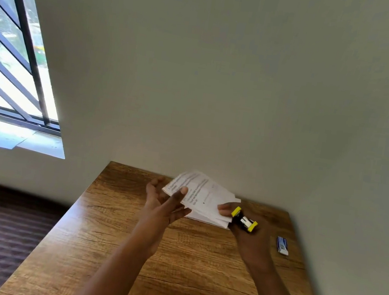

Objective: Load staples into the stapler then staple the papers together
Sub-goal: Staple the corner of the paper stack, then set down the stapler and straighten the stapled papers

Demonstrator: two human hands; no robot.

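Surface: wooden table (186, 271), brown with dark grain lines, its far edge against the wall and its left edge running diagonally toward the viewer.

Room: plain pale grey-green wall (223, 76) filling most of the view. Window (6, 58) at upper left, with dark metal bars and bright daylight and greenery beyond; a white sill below it. Dark patterned floor (1, 232), brownish-purple, to the left of the table.

Items on or above the table:
- Papers (202, 198): a white stack with printed text, held above the far part of the table, near the wall.
- Left hand (163, 203): thumb pressed on the top sheet at the stack's left edge, fingers spread beneath it, so it pinches the papers.
- Right hand (248, 235): fingers curled round the stapler, one fingertip touching the stack's right edge.
- Stapler (244, 220): small, black and white with yellow ends, just beside the right edge of the papers.
- Staple box (283, 245): small, blue and white, lying on the table to the right of the right hand, apart from it.
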